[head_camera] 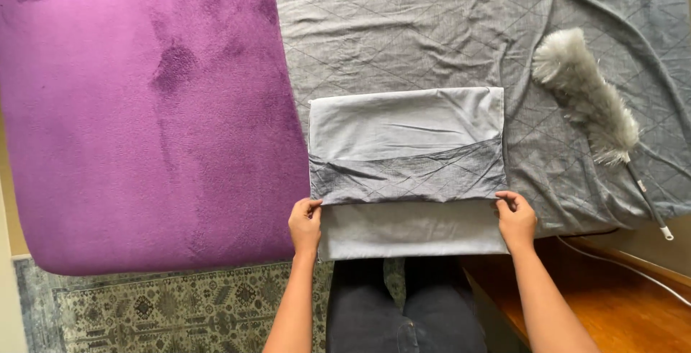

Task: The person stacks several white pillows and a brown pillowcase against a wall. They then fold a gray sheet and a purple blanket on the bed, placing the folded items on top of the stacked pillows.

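My left hand pinches the left edge of a folded light grey cotton pillowcase, fingers closed on the cloth, and my right hand grips its right edge the same way. The pillowcase lies flat at the near edge of the bed, on a wrinkled dark grey quilted bedsheet; its lower flap hangs just over my dark trousers. At nine o'clock from it spreads a plush purple blanket, its edge just beside the pillowcase. At two o'clock a fluffy grey-white duster with a thin handle rests on the sheet, well apart from my right hand. A patterned grey-green rug covers the floor at seven o'clock, and brown wooden flooring shows at four o'clock.
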